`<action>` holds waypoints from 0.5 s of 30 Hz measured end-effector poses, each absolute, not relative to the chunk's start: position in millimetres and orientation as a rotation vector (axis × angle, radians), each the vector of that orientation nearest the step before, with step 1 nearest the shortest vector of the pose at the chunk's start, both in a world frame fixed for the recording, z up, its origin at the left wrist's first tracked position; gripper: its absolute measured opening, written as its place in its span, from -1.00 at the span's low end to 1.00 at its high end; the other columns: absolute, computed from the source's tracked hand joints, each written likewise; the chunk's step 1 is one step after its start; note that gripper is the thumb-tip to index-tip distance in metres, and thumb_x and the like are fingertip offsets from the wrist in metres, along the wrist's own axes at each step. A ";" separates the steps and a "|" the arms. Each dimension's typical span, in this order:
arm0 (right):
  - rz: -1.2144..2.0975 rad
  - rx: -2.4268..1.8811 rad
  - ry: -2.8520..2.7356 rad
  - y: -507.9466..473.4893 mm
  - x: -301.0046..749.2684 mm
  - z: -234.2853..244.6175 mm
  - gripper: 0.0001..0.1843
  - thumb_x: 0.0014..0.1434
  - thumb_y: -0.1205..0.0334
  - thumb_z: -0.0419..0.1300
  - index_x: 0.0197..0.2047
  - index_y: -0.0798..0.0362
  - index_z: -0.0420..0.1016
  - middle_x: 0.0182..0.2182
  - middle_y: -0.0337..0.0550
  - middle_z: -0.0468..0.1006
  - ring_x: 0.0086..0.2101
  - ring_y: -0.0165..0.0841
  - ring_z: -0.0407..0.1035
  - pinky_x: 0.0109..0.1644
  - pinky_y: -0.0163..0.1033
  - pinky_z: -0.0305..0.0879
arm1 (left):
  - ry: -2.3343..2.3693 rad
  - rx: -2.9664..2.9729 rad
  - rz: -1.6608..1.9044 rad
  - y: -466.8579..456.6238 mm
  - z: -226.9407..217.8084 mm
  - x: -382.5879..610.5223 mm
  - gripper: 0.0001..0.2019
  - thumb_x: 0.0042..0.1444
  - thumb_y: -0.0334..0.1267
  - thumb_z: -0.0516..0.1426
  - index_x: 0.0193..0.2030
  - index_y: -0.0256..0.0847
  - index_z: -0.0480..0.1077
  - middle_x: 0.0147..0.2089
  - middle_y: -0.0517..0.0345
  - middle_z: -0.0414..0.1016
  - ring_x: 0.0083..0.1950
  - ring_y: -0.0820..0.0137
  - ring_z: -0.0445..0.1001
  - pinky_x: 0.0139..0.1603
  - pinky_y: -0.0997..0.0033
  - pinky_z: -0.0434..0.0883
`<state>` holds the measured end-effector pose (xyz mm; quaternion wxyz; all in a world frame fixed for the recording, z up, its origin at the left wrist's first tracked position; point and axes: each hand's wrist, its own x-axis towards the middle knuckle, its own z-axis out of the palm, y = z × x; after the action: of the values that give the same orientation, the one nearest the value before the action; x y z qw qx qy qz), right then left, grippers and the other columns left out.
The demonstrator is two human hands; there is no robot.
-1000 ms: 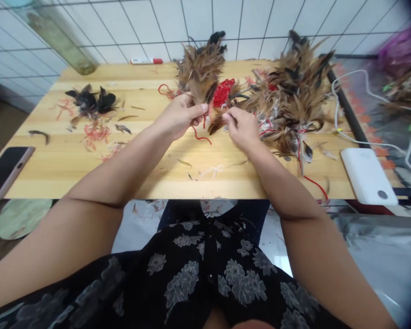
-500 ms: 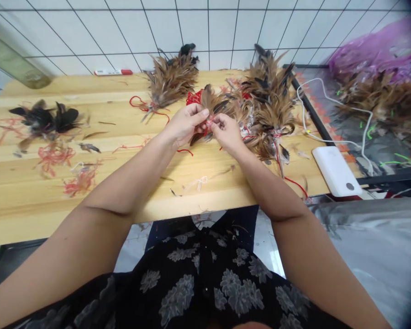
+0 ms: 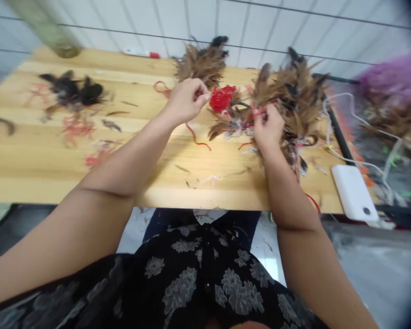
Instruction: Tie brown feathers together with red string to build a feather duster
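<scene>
My right hand [image 3: 268, 128] is closed in a pinch at the tied base of a small feather bundle [image 3: 263, 84]. Pink-red string shows at its fingertips, and the brown feathers point up and away from me. My left hand [image 3: 191, 99] is raised to the left, thumb and fingers curled together; whatever is between them is too small to make out. Between the hands lies a bunched heap of red cord [image 3: 222, 98]. Loose brown feathers and pale quills [image 3: 234, 125] are just below it. A red string [image 3: 196, 138] trails on the table below my left hand.
Large tied feather bundles lie at the back [image 3: 202, 64] and right [image 3: 297, 91]. Black feathers [image 3: 73, 89] and pink string scraps [image 3: 77, 129] are at left. A white power bank [image 3: 354, 192] with a cable sits at the table's [image 3: 157, 192] right edge. A marker [image 3: 142, 54] lies at the back.
My hands were together at the small bundle and have moved apart. The right hand has carried the bundle rightward; the left has let go of it. The red cord heap is more exposed. The view has shifted.
</scene>
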<state>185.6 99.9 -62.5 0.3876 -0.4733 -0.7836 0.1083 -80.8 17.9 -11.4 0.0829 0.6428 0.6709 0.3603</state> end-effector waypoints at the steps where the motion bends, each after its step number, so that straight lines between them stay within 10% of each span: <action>1: 0.228 -1.229 -2.010 96.7 185.0 -60.4 -0.88 0.44 0.19 0.09 -0.10 -0.02 0.44 -0.25 -0.08 0.54 -0.16 -0.18 0.47 0.05 -0.03 0.43 | 2.027 1.948 1.067 5.8 -0.6 -86.3 -0.82 0.32 -0.02 0.22 -0.20 -0.03 0.47 -0.14 0.14 0.65 0.09 0.17 0.51 0.23 0.06 0.44; 9: 0.181 -1.256 -2.152 77.7 168.5 -55.1 -0.38 0.16 0.45 0.24 0.30 0.18 0.35 0.08 0.18 0.52 0.00 -0.16 0.47 0.22 -0.03 0.37 | 2.580 2.040 0.722 -156.6 43.9 -178.9 -0.40 0.42 0.32 -0.07 0.27 -0.02 0.46 0.35 0.04 0.51 0.44 0.15 0.40 0.50 -0.04 0.35; 15: 0.227 -1.193 -2.329 49.1 153.9 -49.9 -0.46 0.26 0.37 0.20 0.30 0.11 0.40 0.08 0.12 0.58 0.10 -0.08 0.47 0.26 0.05 0.36 | 2.904 1.070 0.651 -281.2 -33.5 -244.6 0.42 -0.14 0.87 -0.24 0.57 -0.26 0.16 0.62 -0.17 0.20 0.66 -0.20 0.09 0.68 -0.17 0.08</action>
<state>153.9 49.1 -49.9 0.2549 -0.4392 -0.8574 0.0835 -244.6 -281.2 -33.5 -0.0105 0.3382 0.9182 0.2059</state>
